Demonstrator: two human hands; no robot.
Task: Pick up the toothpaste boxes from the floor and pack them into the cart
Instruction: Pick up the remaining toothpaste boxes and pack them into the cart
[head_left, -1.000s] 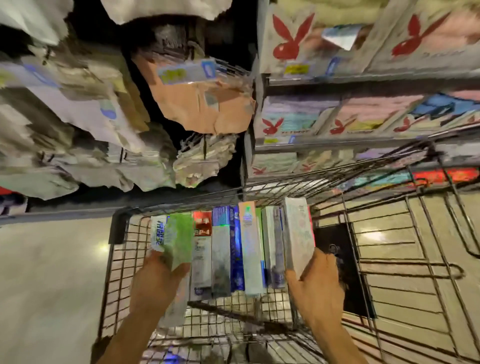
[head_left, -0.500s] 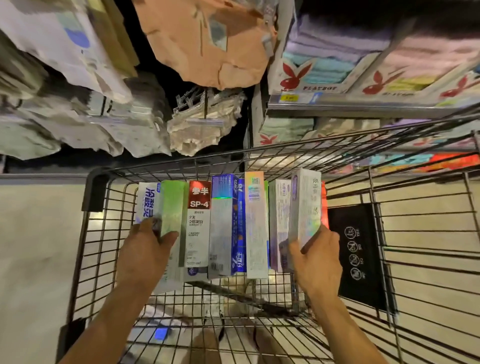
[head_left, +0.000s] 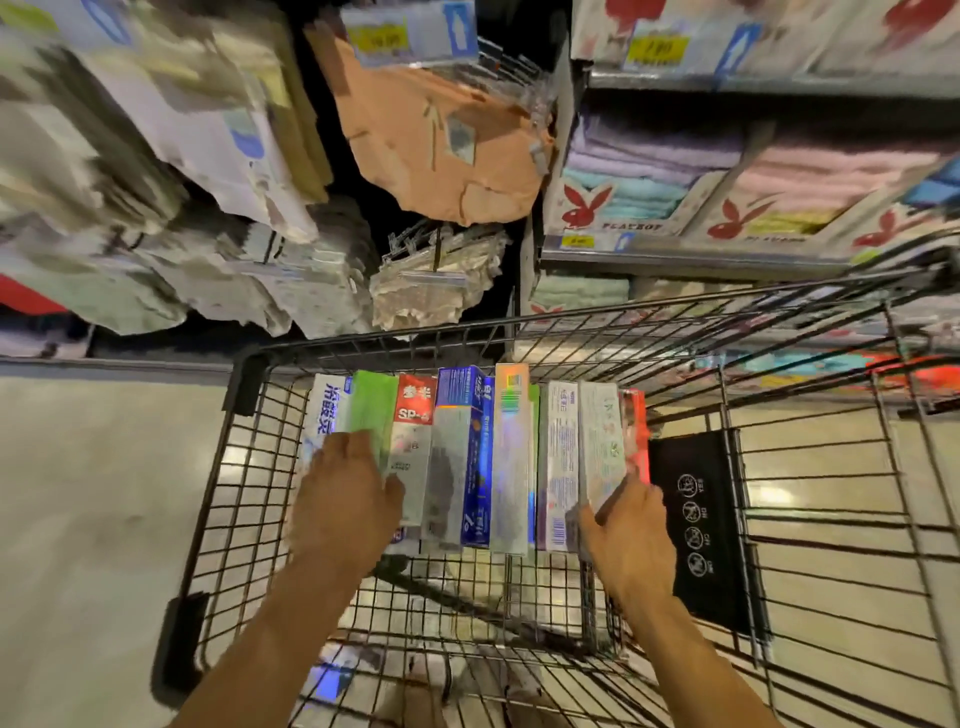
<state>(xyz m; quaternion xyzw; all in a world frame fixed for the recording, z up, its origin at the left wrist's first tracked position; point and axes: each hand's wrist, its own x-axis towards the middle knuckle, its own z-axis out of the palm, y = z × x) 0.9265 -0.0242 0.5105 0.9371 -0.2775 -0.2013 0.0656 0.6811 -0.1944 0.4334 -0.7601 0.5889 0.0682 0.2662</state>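
The cart (head_left: 248, 384) is a black wire one, seen from above, standing on a pale glossy floor (head_left: 104, 493) against store shelves (head_left: 675, 257).

The toothpaste boxes (head_left: 511, 457) are inside the cart near its far left corner. They are packed side by side in one tight row, on their narrow edges, with their long sides pointing away from the person. From left to right the row reads:
- a white box with blue characters (head_left: 327, 410)
- a green box (head_left: 373, 405)
- a red-topped box (head_left: 414, 408)
- a blue box (head_left: 460, 415)
- a silvery box (head_left: 511, 405)
- a white box (head_left: 558, 441)
- a pale box (head_left: 600, 436)
- a red box (head_left: 636, 431)

Whether the row rests on the wire base or is held just above it cannot be told.

The left hand (head_left: 345, 499) grips the left end of the row. Its fingers are curled over the green box and its thumb lies against the red-topped box. The right hand (head_left: 631, 540) grips the right end. Its fingers are curled around the outer side of the pale box and its thumb is on the near end. The row sits clamped between the two hands.

A black sign (head_left: 696, 519) with white round symbols hangs on the wire panel just to the right of the row. Folded towels (head_left: 649, 176) in printed packs fill the shelves on the right. An orange cloth (head_left: 441, 145) and pale packaged goods hang on the left, blurred. A blue-and-white item (head_left: 327, 675) shows below the wire base, too blurred to identify.
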